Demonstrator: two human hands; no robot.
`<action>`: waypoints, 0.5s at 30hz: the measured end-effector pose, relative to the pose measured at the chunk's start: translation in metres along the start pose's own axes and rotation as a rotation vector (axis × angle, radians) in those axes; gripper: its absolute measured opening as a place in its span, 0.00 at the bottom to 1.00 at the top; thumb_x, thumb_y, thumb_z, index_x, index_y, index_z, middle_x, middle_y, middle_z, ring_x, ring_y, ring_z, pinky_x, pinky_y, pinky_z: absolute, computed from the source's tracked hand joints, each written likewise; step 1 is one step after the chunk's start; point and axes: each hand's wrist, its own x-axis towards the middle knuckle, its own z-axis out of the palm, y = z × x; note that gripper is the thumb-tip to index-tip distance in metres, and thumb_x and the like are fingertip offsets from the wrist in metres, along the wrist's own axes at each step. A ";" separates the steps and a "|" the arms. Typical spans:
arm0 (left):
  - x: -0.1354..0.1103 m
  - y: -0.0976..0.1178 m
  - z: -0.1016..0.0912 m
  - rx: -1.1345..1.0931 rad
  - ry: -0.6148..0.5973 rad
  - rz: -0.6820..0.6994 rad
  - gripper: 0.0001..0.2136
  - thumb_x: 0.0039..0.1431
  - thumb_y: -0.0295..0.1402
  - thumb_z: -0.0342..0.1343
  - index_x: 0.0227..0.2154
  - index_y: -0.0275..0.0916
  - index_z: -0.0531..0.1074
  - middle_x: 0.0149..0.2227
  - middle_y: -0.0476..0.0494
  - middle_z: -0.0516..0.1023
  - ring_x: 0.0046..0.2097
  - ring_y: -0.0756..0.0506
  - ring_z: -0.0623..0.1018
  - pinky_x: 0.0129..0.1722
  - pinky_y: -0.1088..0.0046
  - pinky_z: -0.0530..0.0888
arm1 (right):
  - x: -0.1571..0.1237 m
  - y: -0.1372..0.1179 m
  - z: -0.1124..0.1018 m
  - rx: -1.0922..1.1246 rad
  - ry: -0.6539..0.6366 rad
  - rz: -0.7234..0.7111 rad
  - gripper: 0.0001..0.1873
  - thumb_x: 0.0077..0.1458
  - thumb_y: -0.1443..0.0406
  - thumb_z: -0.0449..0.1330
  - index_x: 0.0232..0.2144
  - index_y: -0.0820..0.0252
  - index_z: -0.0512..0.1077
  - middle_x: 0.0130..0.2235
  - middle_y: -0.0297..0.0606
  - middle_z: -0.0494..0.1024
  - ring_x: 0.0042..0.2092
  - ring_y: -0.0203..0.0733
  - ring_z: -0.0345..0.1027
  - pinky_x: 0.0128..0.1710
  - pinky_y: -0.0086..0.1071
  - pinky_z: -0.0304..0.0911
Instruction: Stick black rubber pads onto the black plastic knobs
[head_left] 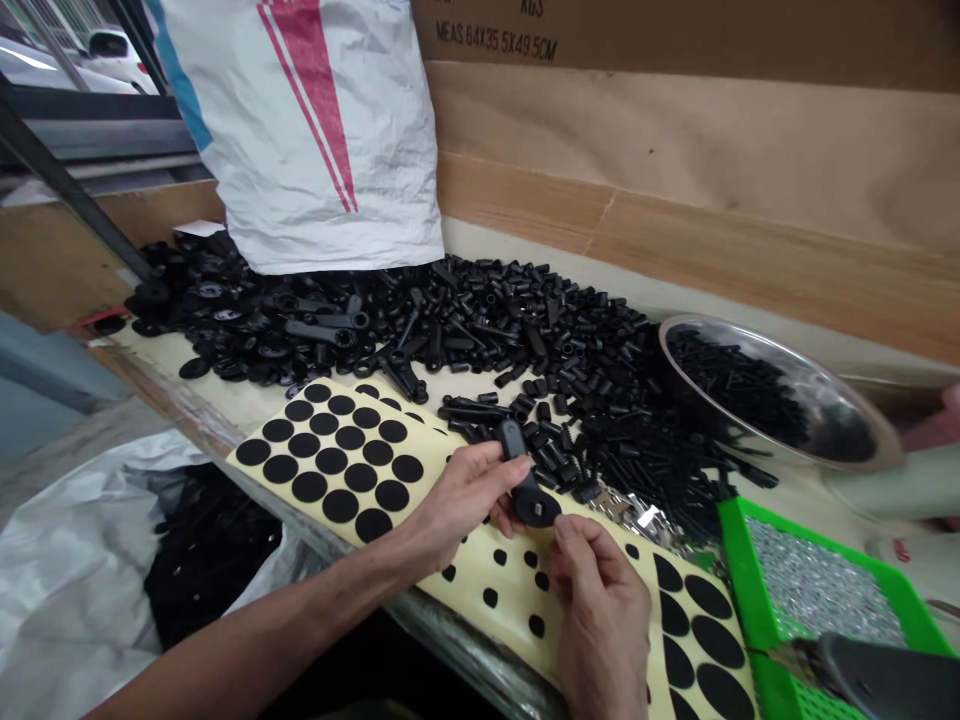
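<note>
My left hand (465,495) grips a black plastic lever-shaped part (525,475) with a round end, fingers wrapped round it. My right hand (600,600) is just below it, fingertips pinched at the part's round end; what they pinch is too small to see. Both hands hover over a yellow backing sheet (495,580) carrying small black round stickers. A second sheet (337,455) with larger black discs lies to the left.
Heaps of black plastic parts (525,330) cover the bench. A steel bowl (780,390) of black pins sits right, a green tray (817,590) of small metal pieces front right. A white woven sack (315,130) stands behind. A plastic bag (90,570) hangs lower left.
</note>
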 end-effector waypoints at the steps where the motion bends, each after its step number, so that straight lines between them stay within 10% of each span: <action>1: 0.000 0.000 0.000 -0.001 0.002 -0.001 0.16 0.58 0.44 0.56 0.33 0.32 0.72 0.28 0.42 0.77 0.28 0.49 0.76 0.24 0.77 0.71 | 0.000 0.000 0.000 0.002 0.010 0.000 0.19 0.45 0.51 0.67 0.25 0.60 0.70 0.19 0.27 0.60 0.23 0.32 0.49 0.22 0.27 0.46; 15: 0.003 -0.007 0.002 -0.047 0.039 -0.045 0.14 0.59 0.42 0.56 0.32 0.33 0.71 0.26 0.45 0.75 0.25 0.50 0.76 0.22 0.78 0.71 | 0.000 0.002 0.000 0.048 -0.004 0.011 0.19 0.45 0.51 0.67 0.23 0.59 0.69 0.19 0.26 0.58 0.23 0.31 0.48 0.22 0.26 0.46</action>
